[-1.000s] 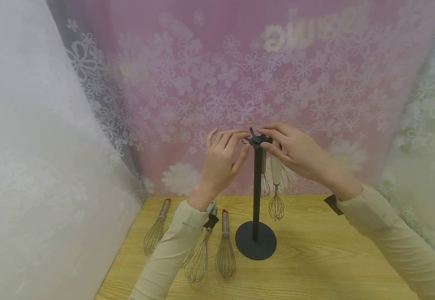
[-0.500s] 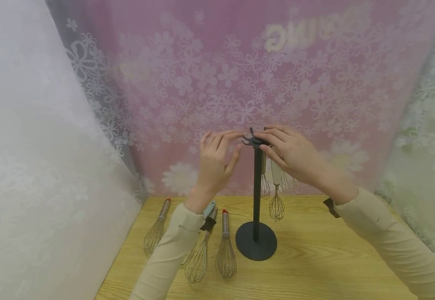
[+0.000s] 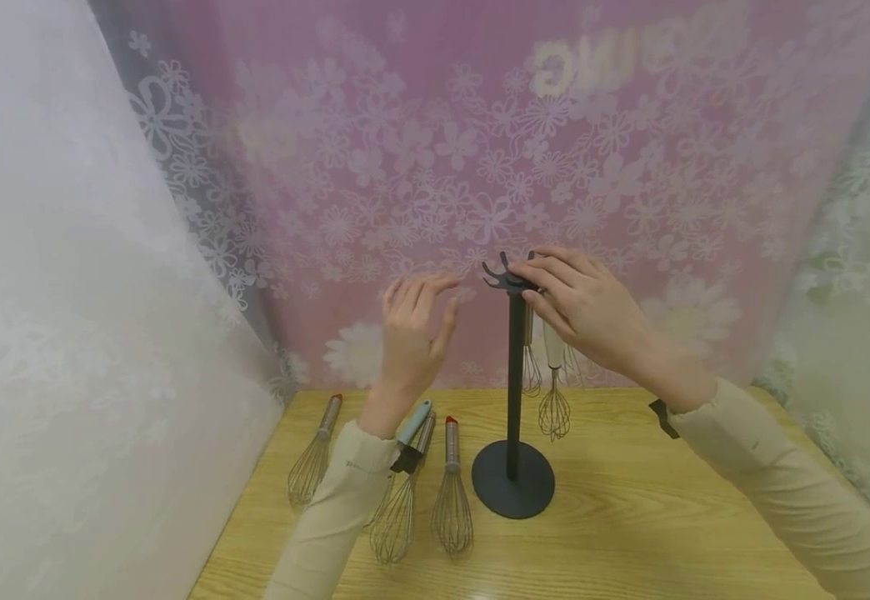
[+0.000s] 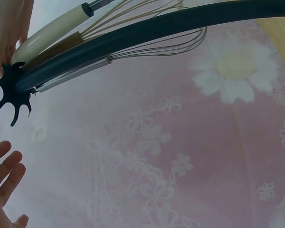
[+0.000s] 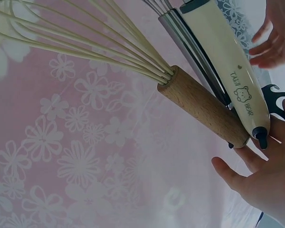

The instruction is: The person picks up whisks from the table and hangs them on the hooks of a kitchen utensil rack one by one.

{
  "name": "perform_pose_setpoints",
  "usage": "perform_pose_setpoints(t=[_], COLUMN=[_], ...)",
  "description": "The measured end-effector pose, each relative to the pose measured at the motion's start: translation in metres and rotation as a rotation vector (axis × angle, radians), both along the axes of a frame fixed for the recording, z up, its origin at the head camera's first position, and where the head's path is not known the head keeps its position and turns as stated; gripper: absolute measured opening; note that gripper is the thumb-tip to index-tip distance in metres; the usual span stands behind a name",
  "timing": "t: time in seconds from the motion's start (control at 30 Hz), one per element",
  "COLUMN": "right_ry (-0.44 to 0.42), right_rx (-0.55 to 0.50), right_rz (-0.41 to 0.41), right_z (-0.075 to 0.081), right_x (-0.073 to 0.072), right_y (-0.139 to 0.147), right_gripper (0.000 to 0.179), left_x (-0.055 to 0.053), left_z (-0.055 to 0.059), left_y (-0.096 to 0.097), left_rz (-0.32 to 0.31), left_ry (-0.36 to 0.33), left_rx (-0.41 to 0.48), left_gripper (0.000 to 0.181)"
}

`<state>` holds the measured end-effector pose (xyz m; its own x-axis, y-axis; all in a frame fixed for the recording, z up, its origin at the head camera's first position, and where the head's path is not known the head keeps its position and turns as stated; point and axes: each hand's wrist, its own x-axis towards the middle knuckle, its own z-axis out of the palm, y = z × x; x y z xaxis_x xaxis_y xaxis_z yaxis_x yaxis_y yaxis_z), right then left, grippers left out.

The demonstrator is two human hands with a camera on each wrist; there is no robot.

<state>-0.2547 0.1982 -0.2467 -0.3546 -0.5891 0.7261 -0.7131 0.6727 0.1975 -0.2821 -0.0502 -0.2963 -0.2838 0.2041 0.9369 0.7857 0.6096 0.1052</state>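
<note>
A black stand (image 3: 513,375) rises from a round base, with a ring of curved hooks at its top. My right hand (image 3: 585,308) holds the hook ring, fingers over the top and thumb at its near edge. Just beneath hang a cream-handled whisk (image 5: 228,66) printed with a bear, a wooden-handled whisk (image 5: 204,107) and a steel-handled whisk (image 5: 192,52). In the left wrist view, bare hooks (image 4: 12,102) face my left hand (image 3: 412,333), which is raised left of the stand with loosely bent fingers and holds nothing.
Several whisks lie on the wooden table (image 3: 615,500): a red-tipped whisk (image 3: 452,492) beside the base, another red-tipped whisk (image 3: 318,454) farther left, and a steel-handled whisk (image 3: 397,517) next to a light-blue handle (image 3: 414,422), partly under my left sleeve. A pink flowered curtain (image 3: 405,192) stands behind.
My left hand has drawn away from the hooks, leftward and slightly down, uncovering the left hooks and more of the light-blue handle. My right hand has stayed at the stand's top, its fingers settling farther over it.
</note>
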Motion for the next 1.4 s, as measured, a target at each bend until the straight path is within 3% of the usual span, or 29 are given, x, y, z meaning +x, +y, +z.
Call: perform_pose_setpoints(t=[0.3,0.47,0.6,0.73,0.83,0.97,1.07,1.27,1.4], right_ry=[-0.068,-0.073,-0.086,-0.088,-0.087,-0.086,-0.078,-0.077,-0.084], right_rx=[-0.039,-0.048,-0.055,-0.049,-0.047,-0.052,-0.057,-0.061,-0.061], right_rz=[0.015,0.009,0.002,-0.008,-0.011,-0.009,-0.004,-0.005,-0.008], right_z=[0.005,0.007,0.006,0.006,0.005,0.004,0.003,0.002,0.002], right_x=[0.002,0.002,0.002,0.003,0.004,0.003,0.002,0.001,0.002], right_y=[0.001,0.001,0.001,0.0,0.0,-0.001,-0.001,-0.002,-0.002], right_gripper=[0.043,0.039,0.038,0.038,0.038,0.039,0.039,0.039,0.039], left_x=[-0.005,-0.009,-0.012,-0.017,-0.021,-0.025,-0.027,-0.028,-0.033], left_z=[-0.029,-0.05,-0.068,-0.091,-0.108,-0.126,-0.137,-0.159,-0.172], left_y=[-0.008,-0.011,-0.012,-0.013,-0.013,-0.012,-0.012,-0.013,-0.012], left_rz=[0.036,0.068,0.083,0.09,0.089,0.101,0.102,0.078,0.088], left_ry=[-0.088,-0.125,-0.203,-0.293,-0.317,-0.331,-0.4,-0.639,-0.702], left_rx=[-0.004,-0.026,-0.058,-0.114,-0.148,-0.156,-0.153,-0.134,-0.139], left_gripper=[0.032,0.021,0.022,0.035,0.041,0.031,0.024,0.027,0.027])
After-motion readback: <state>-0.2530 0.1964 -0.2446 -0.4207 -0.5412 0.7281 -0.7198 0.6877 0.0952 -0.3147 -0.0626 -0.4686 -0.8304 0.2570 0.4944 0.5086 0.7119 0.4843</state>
